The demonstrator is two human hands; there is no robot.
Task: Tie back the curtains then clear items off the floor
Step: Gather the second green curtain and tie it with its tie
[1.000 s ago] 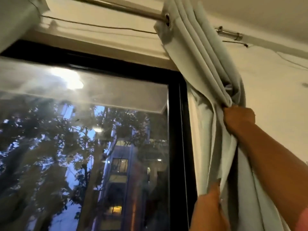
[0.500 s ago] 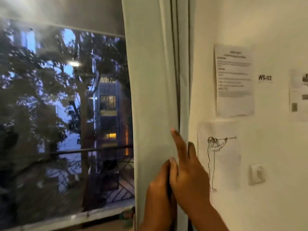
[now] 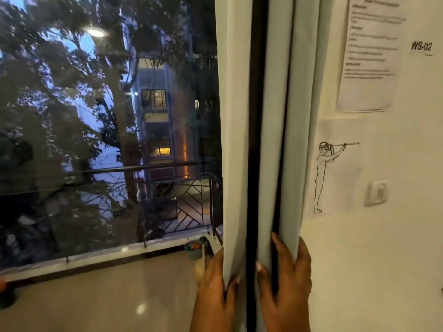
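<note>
A pale grey-green curtain (image 3: 233, 130) hangs gathered in vertical folds at the right side of the window, with a dark gap between two folds. My left hand (image 3: 215, 291) pinches the left fold near the bottom of the view. My right hand (image 3: 286, 281) wraps around the right folds beside the wall, fingers pointing up. On the floor by the window's corner stands a small teal container (image 3: 194, 249) with coloured bits in it, and a thin stick (image 3: 203, 256) leans next to it.
The large window (image 3: 107, 128) fills the left, with a balcony railing outside. The cream wall (image 3: 383, 259) at the right carries a printed sheet (image 3: 370, 51), a line drawing (image 3: 328, 173) and a light switch (image 3: 376, 192). A dark object (image 3: 6, 295) sits at the left floor edge.
A second ago my right hand gripped the curtain high up near the rod. Since then the view has dropped and both hands have come down to hold the folds low, now slightly apart.
</note>
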